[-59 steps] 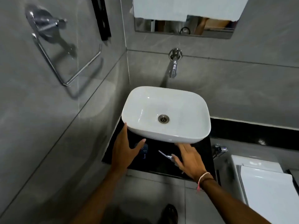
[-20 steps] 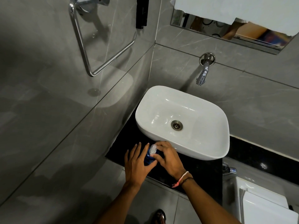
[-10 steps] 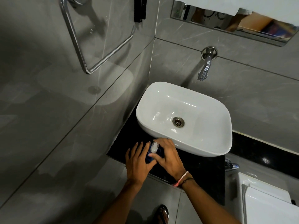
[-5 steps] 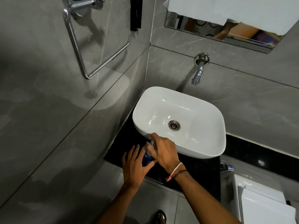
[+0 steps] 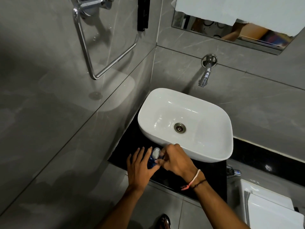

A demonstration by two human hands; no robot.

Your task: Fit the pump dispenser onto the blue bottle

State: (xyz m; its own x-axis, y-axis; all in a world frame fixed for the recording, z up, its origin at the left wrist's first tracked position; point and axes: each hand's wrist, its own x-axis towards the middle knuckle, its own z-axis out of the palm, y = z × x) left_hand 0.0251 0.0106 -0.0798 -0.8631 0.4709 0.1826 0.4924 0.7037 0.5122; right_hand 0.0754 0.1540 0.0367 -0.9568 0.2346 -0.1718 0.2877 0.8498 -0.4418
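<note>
The blue bottle (image 5: 151, 162) stands upright on the black counter (image 5: 212, 172), just in front of the white basin. My left hand (image 5: 140, 166) wraps around its left side and holds it. A white pump dispenser (image 5: 156, 152) sits on top of the bottle. My right hand (image 5: 176, 160) grips the pump at its collar with fingertips and thumb. Most of the bottle is hidden behind both hands.
A white basin (image 5: 212, 146) fills the counter behind the bottle, under a chrome wall tap (image 5: 205, 75). A grey tiled wall with a chrome towel ring (image 5: 92, 47) stands close on the left. A white toilet cistern (image 5: 267, 205) is at lower right.
My right hand has shifted on the pump, so the white pump head shows again on top of the bottle. My left hand stays on the bottle.
</note>
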